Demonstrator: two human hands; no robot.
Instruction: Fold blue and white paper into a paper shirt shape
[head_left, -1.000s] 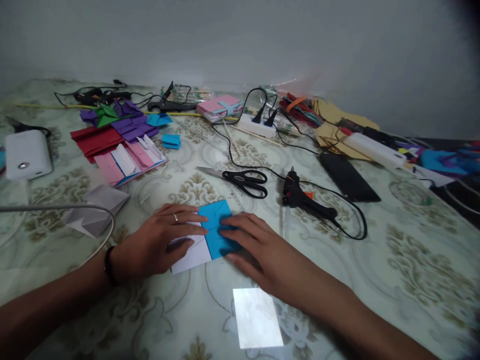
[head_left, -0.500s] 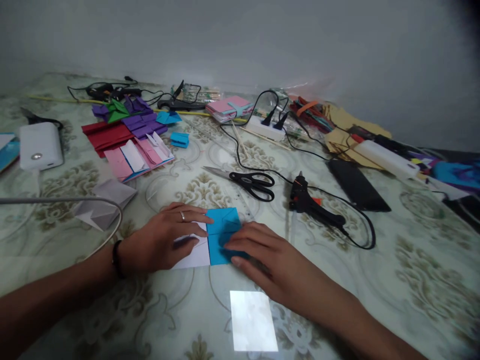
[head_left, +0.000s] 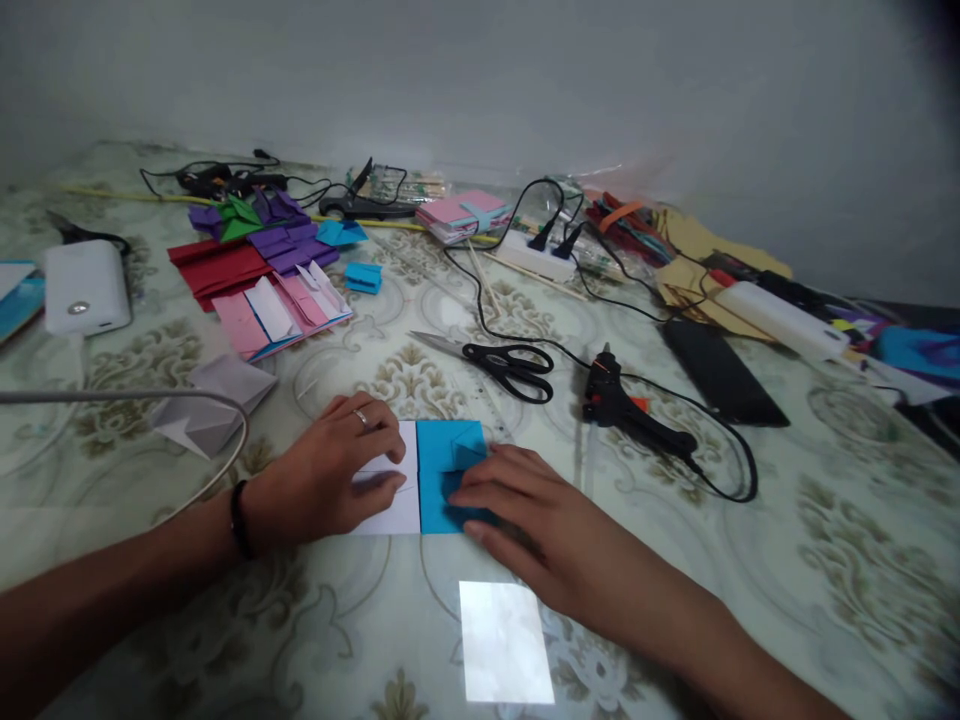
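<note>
In front of me lies a folded paper sheet, its left half white (head_left: pixel 406 500) and its right half blue (head_left: pixel 439 470), with a seam between them. Over the white half, my left hand (head_left: pixel 345 465) is open, fingers bent and thumb apart from them; it wears a ring and a dark bracelet. My right hand (head_left: pixel 525 500) rests open on the blue half's right side, fingers stretched out and covering that edge. Black-handled scissors (head_left: pixel 510 368) lie just beyond the paper. A black hot glue gun (head_left: pixel 630 405) is to the right of them.
Folded papers in pink (head_left: pixel 240 320), red (head_left: pixel 217 270) and purple (head_left: pixel 289 245) lie far left. A grey folded paper (head_left: pixel 217 400) sits behind a cable (head_left: pixel 135 396). A white device (head_left: pixel 86 288), power strip (head_left: pixel 536 258) and black phone-like slab (head_left: pixel 720 375) surround the work area.
My left fingers have drawn back to the left and curled, uncovering the seam and more of both halves. My right hand stays on the blue half. The view has shifted slightly.
</note>
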